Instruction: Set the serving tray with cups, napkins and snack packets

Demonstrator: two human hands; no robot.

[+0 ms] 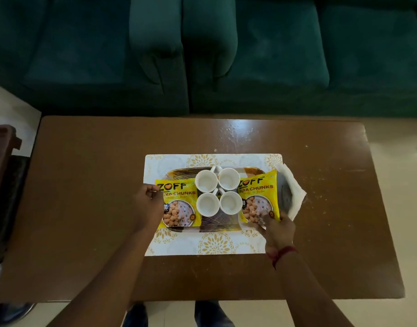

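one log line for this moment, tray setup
cups: four, centre of tray | left hand: on left packet | right hand: on right packet | napkin: tray's right edge

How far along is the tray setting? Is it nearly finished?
Nearly. Done: four white cups sit clustered mid-tray. In hand: the left hand is at the left snack packet, and the right hand grips the right snack packet at its near corner. Left: the napkin hangs over the tray's right edge, so it likely needs tidying.
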